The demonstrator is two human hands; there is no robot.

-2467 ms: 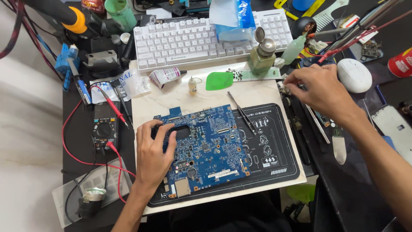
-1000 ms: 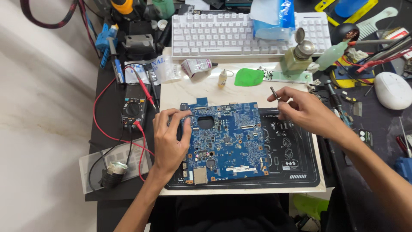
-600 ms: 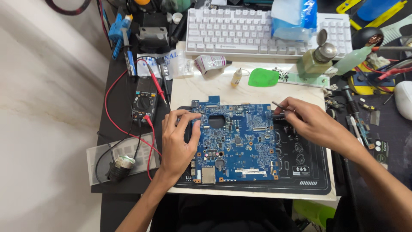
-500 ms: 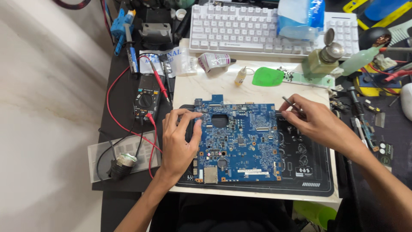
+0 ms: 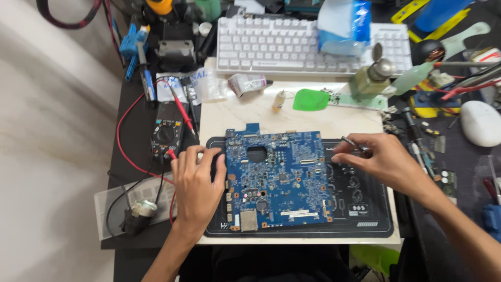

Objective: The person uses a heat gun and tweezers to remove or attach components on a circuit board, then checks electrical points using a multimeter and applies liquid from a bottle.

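Cluttered workbench: blue circuit board point(image 5: 279, 177) centred on black mat point(image 5: 365, 209). Left hand point(image 5: 195, 190) flat, fingers spread, steadying board's left edge. Right hand point(image 5: 383, 162) pinches thin metal tool point(image 5: 350, 142) at board's right edge; precise tip placement needed.

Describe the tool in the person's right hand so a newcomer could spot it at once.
Start at the blue circuit board on the black mat. Just off its upper right corner, the right hand pinches a thin metal tool, the only slender silvery tip pointing towards the board.

dark desk point(image 5: 459, 172) carries pale board point(image 5: 245, 112) (black mat point(image 5: 365, 209) on it), keyboard point(image 5: 271, 47), multimeter point(image 5: 166, 134), mouse point(image 5: 481, 122).
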